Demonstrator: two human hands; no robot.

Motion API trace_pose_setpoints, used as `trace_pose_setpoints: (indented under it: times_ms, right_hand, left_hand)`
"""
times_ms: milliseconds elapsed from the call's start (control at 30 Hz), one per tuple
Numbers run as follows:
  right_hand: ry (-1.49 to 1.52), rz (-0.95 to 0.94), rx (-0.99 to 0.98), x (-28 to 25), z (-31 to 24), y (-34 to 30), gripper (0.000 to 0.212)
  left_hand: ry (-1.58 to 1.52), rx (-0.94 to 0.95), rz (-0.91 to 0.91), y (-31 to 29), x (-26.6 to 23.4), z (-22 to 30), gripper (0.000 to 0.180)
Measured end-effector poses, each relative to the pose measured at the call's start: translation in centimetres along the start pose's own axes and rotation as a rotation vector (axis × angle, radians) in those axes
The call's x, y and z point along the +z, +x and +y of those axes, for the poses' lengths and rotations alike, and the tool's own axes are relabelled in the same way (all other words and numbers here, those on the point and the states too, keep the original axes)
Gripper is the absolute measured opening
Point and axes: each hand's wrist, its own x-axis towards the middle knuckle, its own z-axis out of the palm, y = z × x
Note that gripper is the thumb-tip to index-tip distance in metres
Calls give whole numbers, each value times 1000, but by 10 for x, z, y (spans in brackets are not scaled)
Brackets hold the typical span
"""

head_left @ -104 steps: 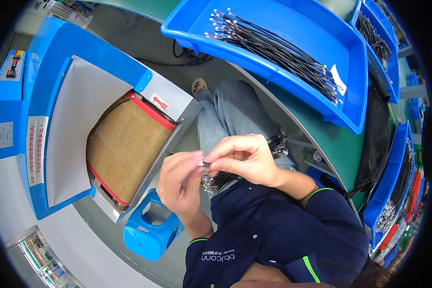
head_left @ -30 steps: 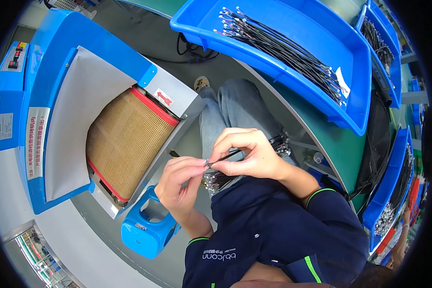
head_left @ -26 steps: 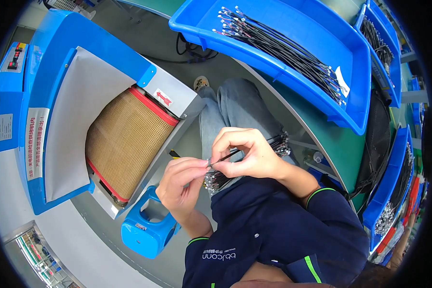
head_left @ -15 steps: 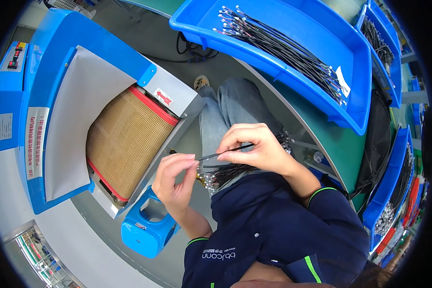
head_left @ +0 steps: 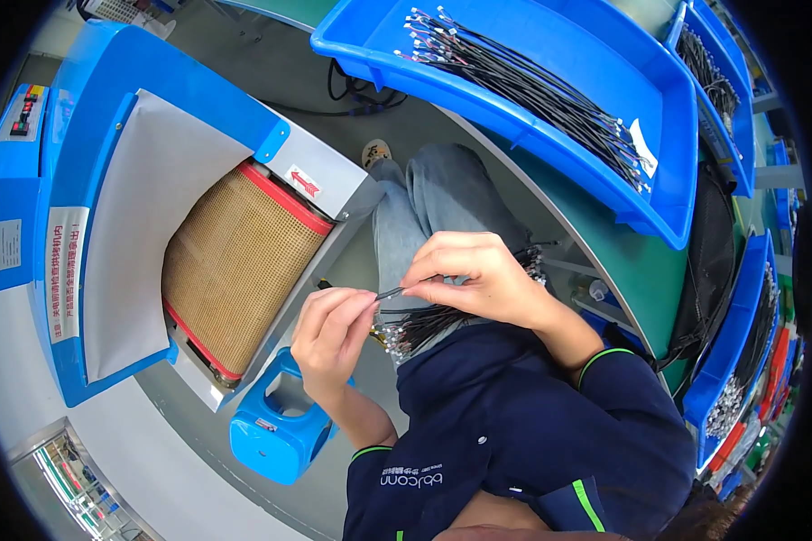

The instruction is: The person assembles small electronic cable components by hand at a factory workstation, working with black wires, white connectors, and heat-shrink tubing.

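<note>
Two hands pinch one thin black wire over a lap full of wires.

The right hand [head_left: 478, 279] and the left hand [head_left: 334, 334] each close their fingertips on opposite ends of a thin black wire [head_left: 391, 292], held just above a loose bundle of black wires with small pale end connectors [head_left: 433, 320] lying on the lap. Left of the hands sits a tan woven mesh conveyor belt [head_left: 235, 261] inside a blue machine housing [head_left: 99, 117]. Below stands a small blue plastic holder [head_left: 275, 433]. Above, a large blue plastic bin [head_left: 668, 144] on the green table [head_left: 622, 261] holds more black wires.
</note>
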Motion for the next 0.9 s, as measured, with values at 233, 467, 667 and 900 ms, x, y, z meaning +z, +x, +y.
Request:
trace_pose_setpoints:
  times_ms: [233, 467, 667, 900]
  right_hand:
    - [-137, -21, -76, -1, 7, -2, 14]
    - [-101, 14, -80, -1, 12, -4, 14]
    - [-165, 26, -134, 0, 14, -5, 16]
    - [-337, 16, -276, 1, 14, -3, 14]
  left_hand:
    - [51, 68, -38, 0, 5, -4, 29]
    - [-10, -20, 19, -7, 13, -3, 27]
    - [8, -30, 44, -9, 15, -3, 27]
    - [-17, -40, 52, -12, 14, -3, 28]
